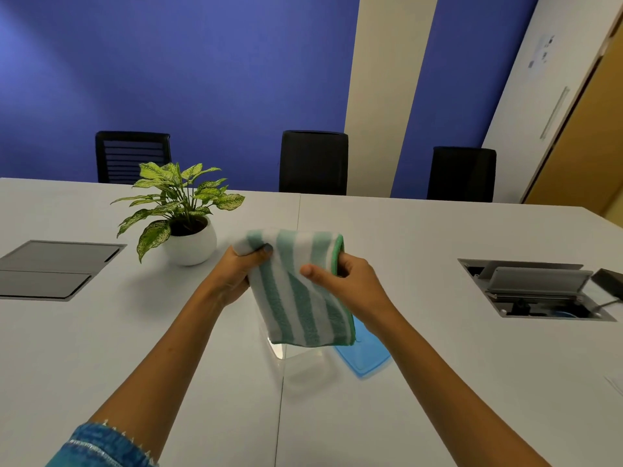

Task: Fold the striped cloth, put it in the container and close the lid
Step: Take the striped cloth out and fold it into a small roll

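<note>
I see both hands gripping the folded striped cloth (300,284) above the table (438,365): left hand (236,271) and right hand (344,281). The clear container (303,358) sits under it, beside the blue lid (364,355).

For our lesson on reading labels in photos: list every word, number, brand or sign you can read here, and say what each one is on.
No text can be read.
Notice on the far right wall: dark marks, too small and blurred to read.
Cloth, lid, container, plant pot: no print visible.
</note>
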Action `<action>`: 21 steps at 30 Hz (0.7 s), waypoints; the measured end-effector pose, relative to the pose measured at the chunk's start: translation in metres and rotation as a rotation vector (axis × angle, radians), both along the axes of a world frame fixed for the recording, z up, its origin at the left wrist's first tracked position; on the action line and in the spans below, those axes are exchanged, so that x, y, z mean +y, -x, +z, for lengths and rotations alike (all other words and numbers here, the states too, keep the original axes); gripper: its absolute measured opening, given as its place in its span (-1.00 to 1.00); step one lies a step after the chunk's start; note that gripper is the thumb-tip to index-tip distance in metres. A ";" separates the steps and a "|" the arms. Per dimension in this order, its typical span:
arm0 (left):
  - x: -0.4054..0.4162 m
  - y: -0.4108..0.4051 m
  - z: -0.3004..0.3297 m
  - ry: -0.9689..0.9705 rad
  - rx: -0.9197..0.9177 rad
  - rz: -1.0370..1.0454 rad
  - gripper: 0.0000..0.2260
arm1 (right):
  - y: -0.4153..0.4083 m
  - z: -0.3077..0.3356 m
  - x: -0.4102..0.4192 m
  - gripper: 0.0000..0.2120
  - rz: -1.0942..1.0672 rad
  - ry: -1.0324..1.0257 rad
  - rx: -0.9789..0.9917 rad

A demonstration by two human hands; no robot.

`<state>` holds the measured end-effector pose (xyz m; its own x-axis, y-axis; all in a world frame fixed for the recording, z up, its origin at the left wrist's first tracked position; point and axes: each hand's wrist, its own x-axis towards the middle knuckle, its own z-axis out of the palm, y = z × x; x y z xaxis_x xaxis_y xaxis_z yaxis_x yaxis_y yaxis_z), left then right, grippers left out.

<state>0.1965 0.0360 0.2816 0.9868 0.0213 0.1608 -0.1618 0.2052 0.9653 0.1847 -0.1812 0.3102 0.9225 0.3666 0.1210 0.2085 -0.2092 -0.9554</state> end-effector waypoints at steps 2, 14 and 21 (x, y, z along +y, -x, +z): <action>0.000 0.000 0.000 -0.017 0.009 -0.017 -0.54 | -0.002 0.000 0.002 -0.49 0.015 -0.026 0.050; 0.002 0.004 0.023 -0.266 -0.027 -0.098 -0.52 | -0.013 0.006 -0.008 -0.83 0.014 -0.500 0.277; -0.007 0.006 0.036 -0.305 -0.062 -0.062 -0.47 | -0.018 0.004 -0.013 -0.69 -0.267 -0.383 -0.083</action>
<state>0.1900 0.0291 0.3180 0.9728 -0.0967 0.2107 -0.2187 -0.0809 0.9724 0.2030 -0.1946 0.3142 0.9598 0.0328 0.2787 0.2743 0.0987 -0.9566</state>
